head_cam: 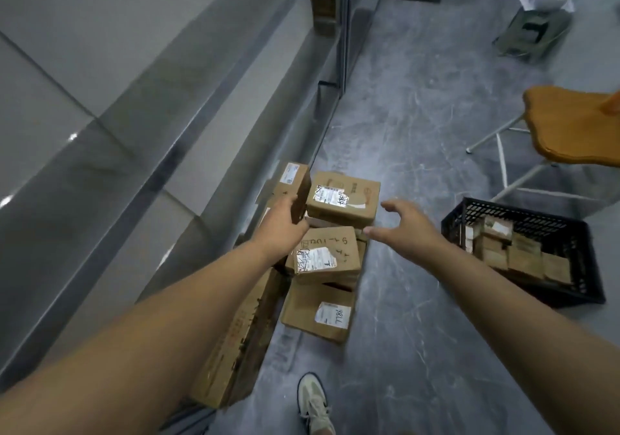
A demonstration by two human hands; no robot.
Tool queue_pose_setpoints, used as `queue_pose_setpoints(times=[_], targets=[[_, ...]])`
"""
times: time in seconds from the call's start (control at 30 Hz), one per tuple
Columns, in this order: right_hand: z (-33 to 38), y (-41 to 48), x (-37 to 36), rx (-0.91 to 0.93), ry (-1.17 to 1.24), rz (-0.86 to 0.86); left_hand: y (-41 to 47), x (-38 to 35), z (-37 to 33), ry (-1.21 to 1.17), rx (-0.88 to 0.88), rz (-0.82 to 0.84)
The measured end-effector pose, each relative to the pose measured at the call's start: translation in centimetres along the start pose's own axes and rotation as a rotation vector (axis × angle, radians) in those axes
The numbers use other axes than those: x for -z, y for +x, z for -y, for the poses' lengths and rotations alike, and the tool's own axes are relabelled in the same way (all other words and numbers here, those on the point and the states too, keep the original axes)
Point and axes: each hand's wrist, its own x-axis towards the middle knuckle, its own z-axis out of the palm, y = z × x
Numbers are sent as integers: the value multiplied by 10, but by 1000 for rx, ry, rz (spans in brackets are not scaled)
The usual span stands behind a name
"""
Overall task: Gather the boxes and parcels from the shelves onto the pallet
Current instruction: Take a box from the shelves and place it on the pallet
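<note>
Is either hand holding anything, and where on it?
The left hand grips a small box by its near end; the right hand holds nothing.

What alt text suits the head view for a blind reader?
The left hand grips a small box at a pile of boxes on the floor; the right hand reaches in, open. A black crate of parcels and a chair stand to the right.

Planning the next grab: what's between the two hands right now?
Head view: the top labelled box lies between the left hand, gripping a small box, and the open right hand.
</note>
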Motion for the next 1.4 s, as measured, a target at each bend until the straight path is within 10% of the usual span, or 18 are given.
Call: queue_pose_setpoints(times=[0.6,0.9,1.4], targets=[[-236,278,-227,-504,162,305,216,-209,241,-183,632,-80],[-199,261,-216,-604,134,274,162,-223,235,-369,678,-183],[47,-11,-117,-76,98,482,-175,5,134,-580,367,-755]])
